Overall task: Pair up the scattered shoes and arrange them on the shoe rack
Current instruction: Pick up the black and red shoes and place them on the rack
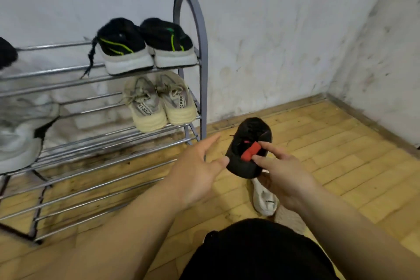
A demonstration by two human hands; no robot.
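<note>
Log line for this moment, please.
right hand: holds black shoe | left hand: open, beside it | rack: black-green pair top, beige pair below | white shoe: on floor

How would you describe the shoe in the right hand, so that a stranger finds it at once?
Find the grey shoe rack against the wall, then look right of its foot, over the wooden floor. The right hand grips a black shoe; only it bears a red tab.
</note>
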